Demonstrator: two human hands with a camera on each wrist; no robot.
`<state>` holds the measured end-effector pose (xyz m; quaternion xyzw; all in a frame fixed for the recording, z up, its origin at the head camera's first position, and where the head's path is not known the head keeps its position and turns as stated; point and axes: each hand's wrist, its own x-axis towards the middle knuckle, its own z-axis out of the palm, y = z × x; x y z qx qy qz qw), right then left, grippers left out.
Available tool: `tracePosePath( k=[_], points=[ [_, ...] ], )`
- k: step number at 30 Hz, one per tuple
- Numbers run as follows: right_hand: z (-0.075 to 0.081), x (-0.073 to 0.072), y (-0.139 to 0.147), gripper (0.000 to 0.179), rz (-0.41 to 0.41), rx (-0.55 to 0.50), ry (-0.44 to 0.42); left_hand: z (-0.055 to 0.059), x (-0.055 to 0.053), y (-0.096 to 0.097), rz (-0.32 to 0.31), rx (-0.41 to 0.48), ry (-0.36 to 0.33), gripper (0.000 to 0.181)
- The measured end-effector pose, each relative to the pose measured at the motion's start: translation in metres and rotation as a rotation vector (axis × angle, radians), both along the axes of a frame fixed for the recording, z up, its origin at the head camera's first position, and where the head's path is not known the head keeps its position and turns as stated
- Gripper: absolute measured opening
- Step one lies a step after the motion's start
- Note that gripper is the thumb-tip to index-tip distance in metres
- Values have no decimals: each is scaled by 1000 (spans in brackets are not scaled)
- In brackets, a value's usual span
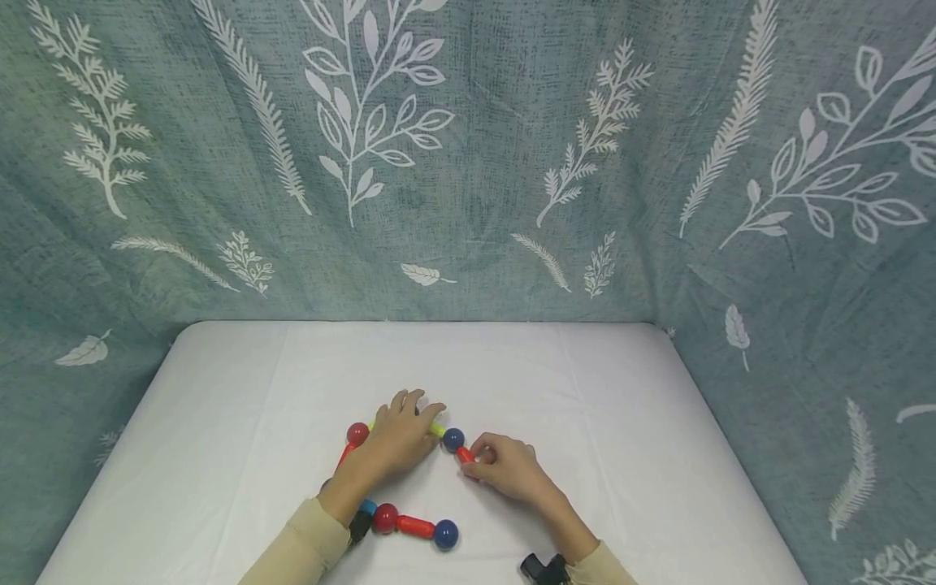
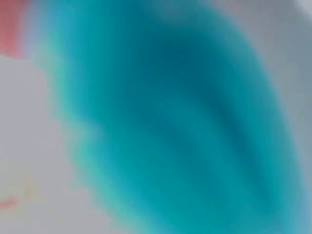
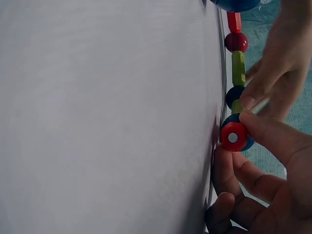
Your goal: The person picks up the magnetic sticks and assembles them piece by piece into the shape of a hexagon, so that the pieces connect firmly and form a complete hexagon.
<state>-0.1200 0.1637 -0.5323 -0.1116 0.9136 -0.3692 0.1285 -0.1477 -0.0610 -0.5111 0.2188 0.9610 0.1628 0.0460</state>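
A chain of magnetic balls and rods lies on the white table. My right hand [image 1: 512, 467] pinches a red rod [image 1: 465, 456] between thumb and fingers; its far end meets a blue ball [image 1: 453, 439]. In the right wrist view the rod's bare end [image 3: 233, 138] shows a silvery disc. My left hand [image 1: 398, 435] reaches over the yellow-green rods [image 3: 238, 68], with thumb and fingers about another blue ball [image 3: 234, 97], mostly hidden from the head view. Beyond it sits a red ball [image 1: 357, 433]. A blurred teal-blue rod [image 2: 170, 122] fills the left wrist view.
Nearer the person, a red ball [image 1: 385, 518], a red rod [image 1: 416, 527] and a blue ball [image 1: 446, 535] form the chain's other end. Black wrist devices [image 1: 544, 570] are by the sleeves. A leaf-patterned green cloth [image 1: 475, 162] hangs behind the table [image 1: 607, 382].
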Motion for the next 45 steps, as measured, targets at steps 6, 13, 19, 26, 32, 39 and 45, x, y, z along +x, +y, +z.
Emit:
tracePosePath(
  k=[6, 13, 19, 26, 32, 39, 45],
  points=[
    [-3, -1, -1, 29, 7, 6, 2, 19, 37, -6, -66, -41, 42, 71],
    [-3, -2, 0, 29, 15, 18, 9, 16, 78, -18, -163, 65, -133, 59],
    [-2, -2, 2, 29, 12, 22, 13, 2, 90, -14, -183, 87, -150, 44],
    [-2, -2, 0, 30, 9, 20, 9, -4, 91, -7, -184, 76, -152, 37],
    [-2, 0, -5, 30, 16, -29, -25, -8, 88, 1, -144, 79, -125, 39],
    [-5, 0, -12, 28, 20, -39, -26, -8, 84, 8, -87, 68, -94, 42],
    [-3, 3, -16, 27, 15, -53, -40, -8, 82, 11, -60, 66, -64, 40]
  ],
)
